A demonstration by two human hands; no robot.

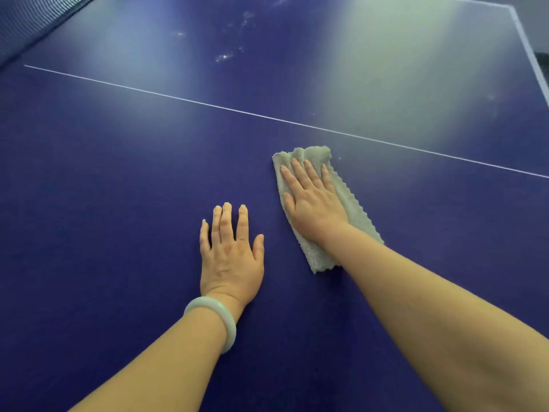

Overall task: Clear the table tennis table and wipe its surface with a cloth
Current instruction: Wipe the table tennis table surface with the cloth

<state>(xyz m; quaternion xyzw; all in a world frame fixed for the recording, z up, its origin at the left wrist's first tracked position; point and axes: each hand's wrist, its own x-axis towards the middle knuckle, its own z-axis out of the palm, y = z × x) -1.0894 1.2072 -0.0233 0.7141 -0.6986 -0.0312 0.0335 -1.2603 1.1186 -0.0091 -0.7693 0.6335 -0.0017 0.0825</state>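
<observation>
Tabletop fills nearly everything I see: the table tennis table (pixel 104 173) is deep blue and matte on my side. Farther off it turns glossy where two broad patches of pale glare (pixel 401 69) lie across it. A thin white line (pixel 208 104) runs slantwise over the surface from the upper left down to the right edge of my view. A wider white border line (pixel 529 55) marks the table's far right edge and corner. The dark mesh of the net (pixel 29 19) shows in the upper left corner. Beyond the thin line, in the shiny part, a scatter of whitish smudges (pixel 224 57) sits on the blue.

The cloth (pixel 358 209) is a pale grey-green, nubbly rag with a wavy edge. It lies folded into a long strip on the near side of the thin line, just right of centre. My right hand (pixel 312 200) lies flat on top of it, fingers straight and close together, pressing it to the table; the far end of the rag bunches a little past my fingertips. My left hand (pixel 230 257) rests palm down on the bare blue just beside the cloth, not touching it, fingers straight and slightly spread, holding nothing. A pale, milky bangle (pixel 230 328) circles that wrist.

Of the room I see only a grey sliver past the far right corner, too small to make out.
</observation>
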